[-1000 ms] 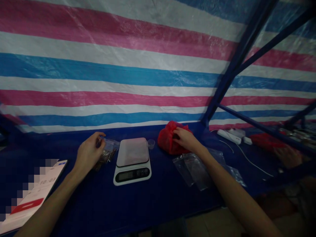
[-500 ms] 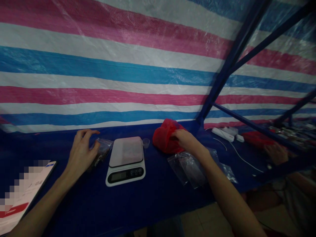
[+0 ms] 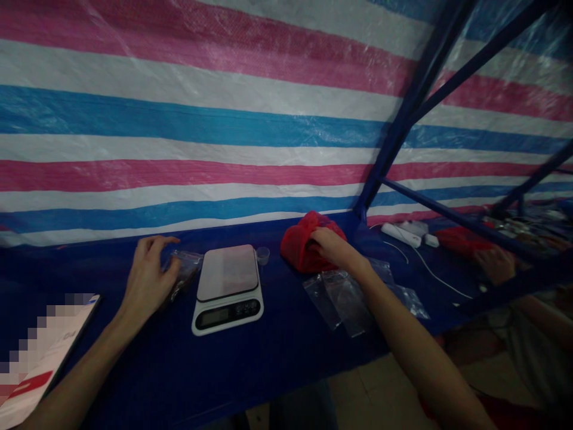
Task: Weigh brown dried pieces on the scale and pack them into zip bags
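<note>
My left hand (image 3: 154,266) rests on the blue table, fingers curved, with a gap between them and the thumb. Beside its thumb lies a clear zip bag (image 3: 185,263) with small dark contents, partly hidden by the hand. My right hand (image 3: 329,246) reaches into the opening of a crumpled red mesh bag (image 3: 295,248). Its fingers are curled and the tips are hidden inside. Between the hands stands a white kitchen scale (image 3: 229,272) with nothing on its plate. A small clear cup (image 3: 262,256) sits at the scale's right edge.
Several flat clear zip bags (image 3: 347,298) lie under my right forearm. A phone (image 3: 49,358) lies at the left. To the right are a white power strip (image 3: 400,235) with a cable, a blue metal frame (image 3: 389,149), another red bag (image 3: 463,239) and another person's hand (image 3: 496,264).
My right hand has shifted slightly within the red mesh bag, whose top has changed shape around it. The left hand stays in place. The view has moved slightly.
</note>
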The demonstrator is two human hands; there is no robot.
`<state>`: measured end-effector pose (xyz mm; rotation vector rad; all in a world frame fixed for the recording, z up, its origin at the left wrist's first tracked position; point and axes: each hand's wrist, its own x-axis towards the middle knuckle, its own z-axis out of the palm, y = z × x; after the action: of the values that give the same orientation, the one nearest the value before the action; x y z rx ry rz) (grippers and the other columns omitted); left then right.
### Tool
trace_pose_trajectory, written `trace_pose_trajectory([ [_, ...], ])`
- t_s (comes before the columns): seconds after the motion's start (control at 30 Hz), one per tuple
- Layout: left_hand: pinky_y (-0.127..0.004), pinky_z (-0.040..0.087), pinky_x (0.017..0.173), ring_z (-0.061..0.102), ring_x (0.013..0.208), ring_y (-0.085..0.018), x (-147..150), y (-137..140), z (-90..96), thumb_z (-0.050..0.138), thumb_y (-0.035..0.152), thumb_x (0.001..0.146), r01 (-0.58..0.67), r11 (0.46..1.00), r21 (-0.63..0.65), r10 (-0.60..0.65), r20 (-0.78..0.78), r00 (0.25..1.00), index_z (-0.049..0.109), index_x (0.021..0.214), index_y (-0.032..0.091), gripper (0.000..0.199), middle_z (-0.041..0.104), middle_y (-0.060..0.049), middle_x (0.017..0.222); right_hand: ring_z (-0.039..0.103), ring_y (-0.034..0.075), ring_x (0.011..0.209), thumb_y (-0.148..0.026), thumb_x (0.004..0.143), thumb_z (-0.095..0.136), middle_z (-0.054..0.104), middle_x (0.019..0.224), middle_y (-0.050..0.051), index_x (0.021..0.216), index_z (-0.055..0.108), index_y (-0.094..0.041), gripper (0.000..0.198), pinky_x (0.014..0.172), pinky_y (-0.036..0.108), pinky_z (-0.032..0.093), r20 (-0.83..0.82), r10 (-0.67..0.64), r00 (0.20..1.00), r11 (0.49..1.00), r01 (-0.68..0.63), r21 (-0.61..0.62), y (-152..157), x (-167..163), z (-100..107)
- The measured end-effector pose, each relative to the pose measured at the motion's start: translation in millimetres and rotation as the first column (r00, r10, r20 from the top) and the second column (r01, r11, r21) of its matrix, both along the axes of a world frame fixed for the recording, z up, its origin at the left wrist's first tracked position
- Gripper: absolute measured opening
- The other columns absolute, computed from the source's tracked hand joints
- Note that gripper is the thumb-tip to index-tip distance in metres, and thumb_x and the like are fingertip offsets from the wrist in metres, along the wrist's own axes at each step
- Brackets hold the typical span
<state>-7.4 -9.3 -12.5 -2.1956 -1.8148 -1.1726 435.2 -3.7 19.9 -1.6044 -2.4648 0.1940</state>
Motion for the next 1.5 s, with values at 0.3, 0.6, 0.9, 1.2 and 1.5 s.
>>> trace_pose_trajectory([
  [0.3,-0.055,0.050,0.104,0.057,0.118,-0.035,-4,1,0.5,0.052,0.026,0.083,-0.014,0.999,0.037,0.012,0.059,0.998,0.061,0.119,0.024,0.037,0.052,-0.013,0.120,0.067,0.021,0.088,-0.011,0.087,0.063,0.073,0.097,0.008,0.092,0.076,-0.017,0.016,0.084,0.032,0.049,-0.247,0.032,0.968,0.977,0.022,0.212,-6,25,29],
  [0.6,-0.051,0.048,0.106,0.057,0.116,-0.032,-1,0,2.2,0.050,0.025,0.084,0.002,0.998,0.058,-0.005,0.040,0.999,0.062,0.114,0.022,0.033,0.055,-0.011,0.115,0.069,0.019,0.086,-0.017,0.085,0.072,0.076,0.095,0.007,0.095,0.078,-0.017,0.011,0.081,0.030,0.052,-0.471,0.175,0.864,0.984,-0.135,0.118,-3,-43,52],
  [0.9,-0.050,0.047,0.108,0.056,0.118,-0.032,1,-3,2.9,0.049,0.024,0.084,0.003,0.999,0.044,-0.006,0.060,0.998,0.062,0.113,0.022,0.032,0.054,-0.011,0.116,0.068,0.017,0.080,0.000,0.075,0.075,0.076,0.087,0.007,0.087,0.079,-0.012,0.018,0.074,0.025,0.048,-0.207,0.319,0.925,0.933,-0.345,-0.105,29,-116,26],
  [1.2,-0.049,0.046,0.107,0.056,0.119,-0.032,1,-5,6.5,0.050,0.023,0.084,-0.004,0.997,0.072,-0.001,0.082,0.997,0.063,0.112,0.021,0.031,0.054,-0.012,0.117,0.065,0.015,0.075,0.000,0.074,0.075,0.075,0.085,0.005,0.091,0.078,-0.013,0.021,0.070,0.024,0.046,-0.159,0.321,0.934,0.930,-0.343,-0.133,23,-119,36],
  [1.5,-0.050,0.046,0.107,0.056,0.115,-0.031,0,-3,3.3,0.051,0.024,0.081,-0.004,0.999,0.046,-0.001,0.101,0.995,0.066,0.102,0.022,0.026,0.054,-0.011,0.112,0.064,0.014,0.070,-0.001,0.077,0.072,0.074,0.078,0.004,0.080,0.076,-0.013,0.013,0.070,0.024,0.045,-0.112,0.364,0.925,0.920,-0.376,-0.111,21,-121,38],
])
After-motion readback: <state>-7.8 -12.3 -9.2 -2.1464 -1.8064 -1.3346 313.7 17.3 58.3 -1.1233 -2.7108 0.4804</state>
